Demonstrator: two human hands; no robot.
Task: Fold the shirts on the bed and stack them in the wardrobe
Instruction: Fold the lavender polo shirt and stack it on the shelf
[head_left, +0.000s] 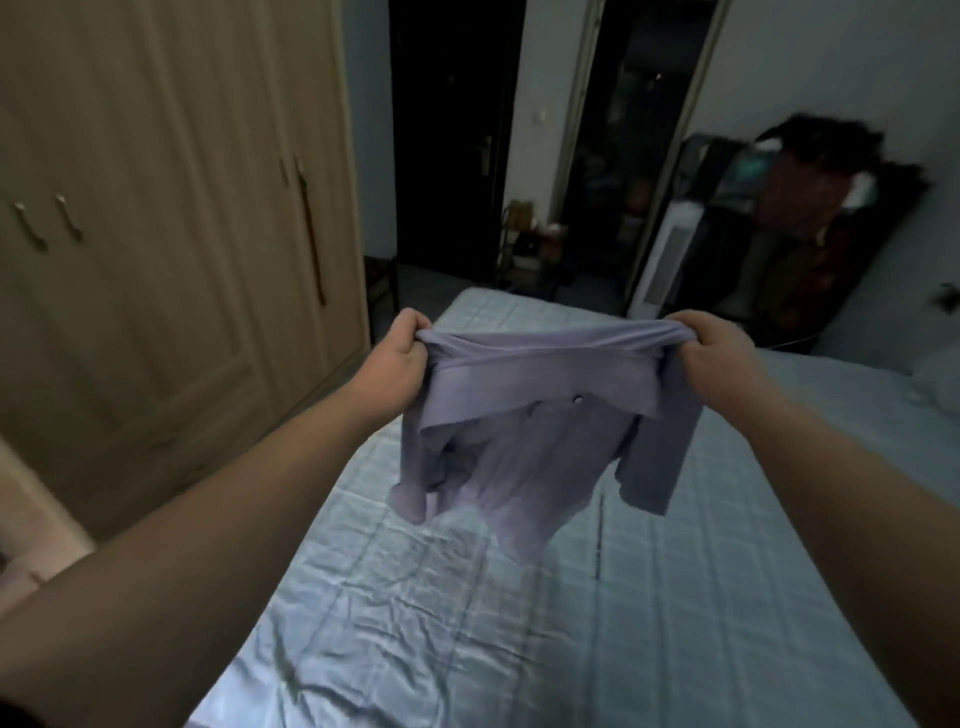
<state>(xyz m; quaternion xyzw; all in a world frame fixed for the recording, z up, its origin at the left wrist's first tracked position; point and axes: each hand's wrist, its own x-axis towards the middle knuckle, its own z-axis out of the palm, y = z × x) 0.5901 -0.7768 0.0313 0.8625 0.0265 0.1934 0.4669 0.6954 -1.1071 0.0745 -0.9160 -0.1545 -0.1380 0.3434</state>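
Dim bedroom, pale blue quilted bed (649, 597) below; left hand (397, 353) and right hand (714, 353) each have fingers bunched around the lavender button-up shirt (524, 431), dangling above the mattress, beige wooden wardrobe (156, 208) closed at left.

Place I saw: home bedroom | bed (597, 597) under pale quilted sheet | closed wooden wardrobe (156, 234) beside it | dark doorway (457, 130) behind

Bed (649, 597) under a wrinkled, pale blue quilted cover
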